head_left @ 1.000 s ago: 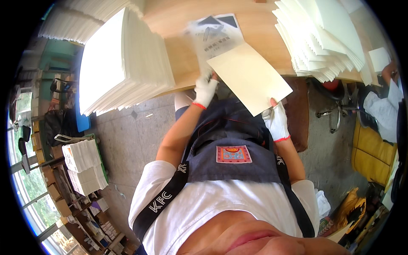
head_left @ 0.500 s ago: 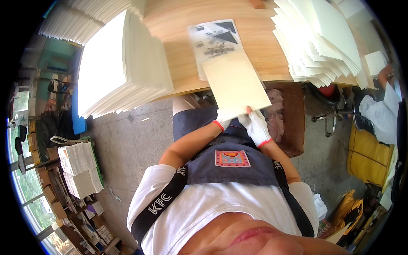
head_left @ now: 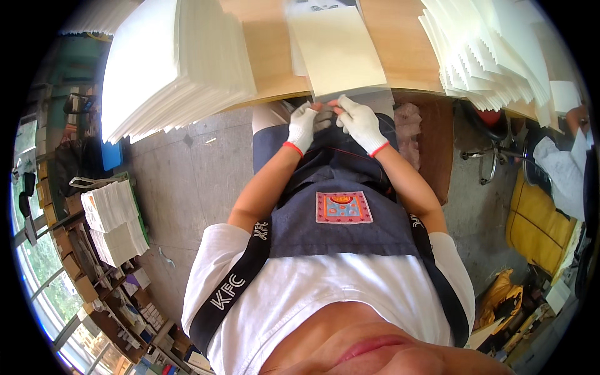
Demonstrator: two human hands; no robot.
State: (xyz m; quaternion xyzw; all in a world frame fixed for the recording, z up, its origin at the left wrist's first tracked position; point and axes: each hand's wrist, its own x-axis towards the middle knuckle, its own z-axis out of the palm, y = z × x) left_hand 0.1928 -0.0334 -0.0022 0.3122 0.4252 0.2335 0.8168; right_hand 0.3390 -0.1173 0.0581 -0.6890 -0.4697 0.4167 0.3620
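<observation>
- The left hand [head_left: 302, 126], in a white knit glove with a red cuff, was held at the near edge of the light wooden tabletop [head_left: 269, 56], its fingers curled toward the other hand.
- The right hand [head_left: 360, 122], gloved the same way, sat just beside it, the two sets of fingertips meeting over a small dark object [head_left: 324, 117] between them; what that object was could not be told.
- Both hands appeared pinched together on that dark object, though the grip itself was partly hidden by the gloves.
- Just beyond the fingertips lay a flat cream-coloured paper envelope [head_left: 337, 50] on the tabletop, its near edge almost touching the gloves and slightly overhanging the table edge.
- Farther out to the left of the left hand stood a tall stack of white paper sheets [head_left: 175, 62] on the tabletop.
- Out to the right of the right hand lay a fanned pile of white paper sheets [head_left: 494, 56], well apart from the gloves.
- Below the hands hung a dark blue denim apron [head_left: 337, 206] with a square coloured patch.
- Far to the left of the hands, on the floor, stood a smaller pile of white paper bundles [head_left: 115, 222].
</observation>
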